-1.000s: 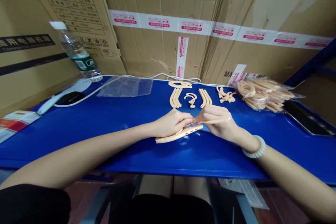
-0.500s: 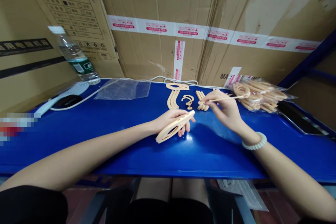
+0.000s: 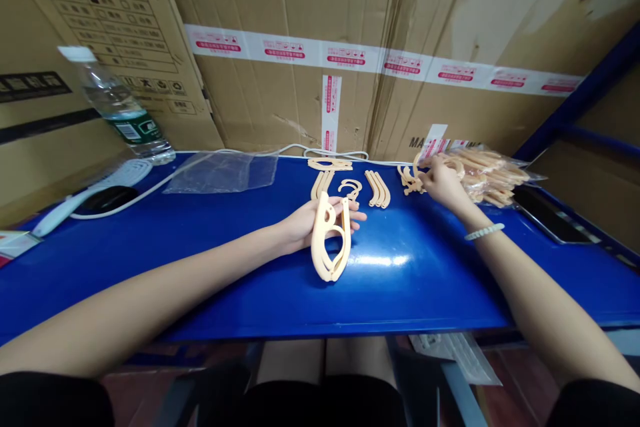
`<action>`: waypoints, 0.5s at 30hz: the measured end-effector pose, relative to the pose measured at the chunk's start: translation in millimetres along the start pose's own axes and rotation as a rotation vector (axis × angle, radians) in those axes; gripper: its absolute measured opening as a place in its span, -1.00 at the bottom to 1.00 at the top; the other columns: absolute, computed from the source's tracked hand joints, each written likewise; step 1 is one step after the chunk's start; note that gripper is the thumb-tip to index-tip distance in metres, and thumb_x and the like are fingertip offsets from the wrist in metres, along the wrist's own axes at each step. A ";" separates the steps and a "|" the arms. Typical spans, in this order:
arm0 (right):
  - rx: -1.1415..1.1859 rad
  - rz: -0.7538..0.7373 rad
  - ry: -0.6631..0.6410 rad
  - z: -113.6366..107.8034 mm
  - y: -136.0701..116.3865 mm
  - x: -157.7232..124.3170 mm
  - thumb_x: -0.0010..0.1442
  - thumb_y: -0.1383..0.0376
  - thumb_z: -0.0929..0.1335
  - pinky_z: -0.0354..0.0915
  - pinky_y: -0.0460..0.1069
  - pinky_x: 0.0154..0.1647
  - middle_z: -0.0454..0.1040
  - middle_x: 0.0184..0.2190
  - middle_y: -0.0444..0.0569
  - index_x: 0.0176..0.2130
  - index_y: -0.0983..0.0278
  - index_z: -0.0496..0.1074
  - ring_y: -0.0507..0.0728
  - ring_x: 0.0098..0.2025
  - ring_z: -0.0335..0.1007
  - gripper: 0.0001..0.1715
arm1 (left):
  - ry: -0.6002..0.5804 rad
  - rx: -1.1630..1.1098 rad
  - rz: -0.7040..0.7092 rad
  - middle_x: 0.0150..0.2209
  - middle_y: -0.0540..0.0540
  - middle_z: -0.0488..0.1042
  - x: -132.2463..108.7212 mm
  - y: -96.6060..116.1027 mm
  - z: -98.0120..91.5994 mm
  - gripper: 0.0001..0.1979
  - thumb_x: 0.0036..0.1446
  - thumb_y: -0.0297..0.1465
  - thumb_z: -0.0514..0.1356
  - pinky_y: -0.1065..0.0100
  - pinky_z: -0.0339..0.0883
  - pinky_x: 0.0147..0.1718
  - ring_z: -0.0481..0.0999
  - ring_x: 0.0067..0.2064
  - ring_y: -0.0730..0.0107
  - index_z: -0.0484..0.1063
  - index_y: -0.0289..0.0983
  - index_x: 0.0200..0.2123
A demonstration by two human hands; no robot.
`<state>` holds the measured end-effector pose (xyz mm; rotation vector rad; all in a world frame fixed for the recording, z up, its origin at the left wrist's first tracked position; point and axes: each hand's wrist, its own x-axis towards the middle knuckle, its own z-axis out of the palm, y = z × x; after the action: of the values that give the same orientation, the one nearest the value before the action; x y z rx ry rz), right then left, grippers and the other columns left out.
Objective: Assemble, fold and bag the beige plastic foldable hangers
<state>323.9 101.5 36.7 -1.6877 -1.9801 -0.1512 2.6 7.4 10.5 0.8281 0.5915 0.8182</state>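
Observation:
Resting across the palm and fingers of my left hand (image 3: 299, 225) is a cream plastic folding hanger (image 3: 317, 250), its two arms folded side by side and pointing toward me. My right hand (image 3: 445, 183) reaches to the back right with fingers closed among loose cream hook pieces (image 3: 409, 180); what is between its fingertips is hidden. Behind the hanger lie a single hook piece (image 3: 351, 185) and a few curved arm pieces (image 3: 321, 184). To their right is a row of curved arm pieces (image 3: 377, 189). Another folded hanger (image 3: 329, 164) lies at the back.
A plastic bag of cream hanger parts (image 3: 493, 173) lies right of my right hand, with a dark phone (image 3: 550, 215) before it. At left are a water bottle (image 3: 123, 110), a hairbrush (image 3: 100, 187) and a flat clear bag (image 3: 223, 172). Cardboard (image 3: 290, 100) stands behind the table.
My right hand has moved right and back from the arm pieces to the hook pieces; the thin stick-like piece it held no longer shows. My left hand has turned the folded hanger more upright in view.

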 end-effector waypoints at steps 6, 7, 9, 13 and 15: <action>-0.064 0.029 -0.020 7.8 -0.6 1.8 0.15 0.40 0.25 0.32 0.07 -0.22 0.49 -0.36 0.16 -0.13 0.40 0.41 0.23 -0.35 0.42 -0.72 | 0.045 0.013 0.016 -0.24 -0.22 0.63 0.0 0.9 2.7 -0.79 0.33 -0.53 0.09 0.30 0.49 -0.25 0.63 -0.28 0.29 0.56 -0.41 -0.20; -0.077 0.034 -0.023 7.9 -0.9 1.9 0.16 0.39 0.25 0.32 0.08 -0.21 0.50 -0.34 0.18 -0.14 0.40 0.41 0.24 -0.34 0.43 -0.73 | 0.046 0.011 0.016 -0.24 -0.21 0.62 -0.4 1.3 3.2 -0.78 0.33 -0.53 0.09 0.31 0.49 -0.26 0.63 -0.29 0.30 0.56 -0.41 -0.20; -0.105 0.047 -0.027 5.9 -2.9 1.1 0.18 0.38 0.25 0.32 0.10 -0.18 0.51 -0.32 0.23 -0.14 0.42 0.41 0.28 -0.31 0.45 -0.74 | 0.054 0.004 0.009 -0.26 -0.20 0.62 -1.4 2.1 4.4 -0.77 0.34 -0.54 0.09 0.33 0.49 -0.27 0.62 -0.30 0.32 0.57 -0.42 -0.20; -0.168 0.052 0.017 -10.0 -21.8 -10.0 0.26 0.32 0.25 0.30 0.19 -0.14 0.53 -0.33 0.29 -0.09 0.43 0.40 0.36 -0.27 0.47 -0.72 | 0.086 -0.012 -0.009 -0.29 -0.19 0.60 -2.4 3.4 4.8 -0.76 0.33 -0.54 0.10 0.38 0.47 -0.33 0.60 -0.31 0.34 0.59 -0.41 -0.19; -0.133 -0.053 0.054 -22.7 -43.5 -22.9 0.29 0.24 0.30 0.31 0.16 -0.17 0.53 -0.38 0.16 -0.06 0.37 0.40 0.32 -0.32 0.47 -0.71 | 0.083 -0.026 -0.016 -0.32 -0.19 0.59 -1.5 3.4 3.6 -0.78 0.31 -0.52 0.14 0.40 0.46 -0.35 0.59 -0.32 0.35 0.60 -0.42 -0.17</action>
<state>291.9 62.5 56.3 -1.6946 -2.0143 -0.3516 3.1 6.1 15.5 0.7672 0.6588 0.8475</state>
